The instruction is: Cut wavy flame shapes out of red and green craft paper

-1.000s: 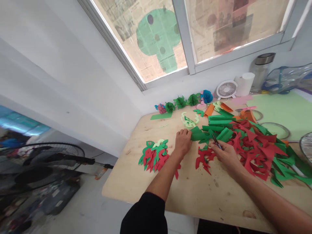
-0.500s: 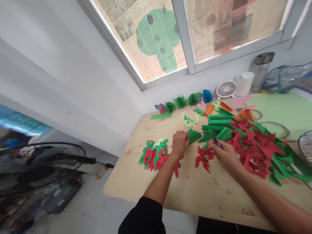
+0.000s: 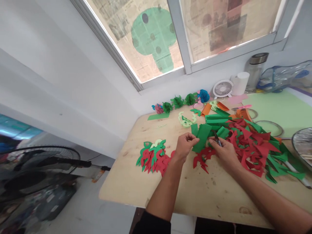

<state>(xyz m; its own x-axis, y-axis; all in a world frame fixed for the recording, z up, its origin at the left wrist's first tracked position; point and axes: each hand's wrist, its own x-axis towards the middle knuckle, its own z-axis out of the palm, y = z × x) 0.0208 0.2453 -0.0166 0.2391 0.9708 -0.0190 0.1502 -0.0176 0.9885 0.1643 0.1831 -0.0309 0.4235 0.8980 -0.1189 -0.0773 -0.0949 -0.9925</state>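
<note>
My left hand pinches the near edge of a folded green paper piece, held a little above the table. My right hand is closed around a slim dark pen-like tool that points up and away; its exact kind is unclear. Right under the green paper lie red paper cutouts. To the left of my left hand is a pile of red and green leaf-like cutouts. Just beyond my right hand spreads a heap of red and green paper scraps.
A pale wooden table carries it all. Along the wall stand paper pompoms, a small white fan and a glass bottle. Pink-handled scissors lie behind the scraps. A large floor fan stands left.
My left hand has moved right and lifted the green paper toward my right hand. My right hand keeps hold of the dark tool. The view has shifted slightly.
</note>
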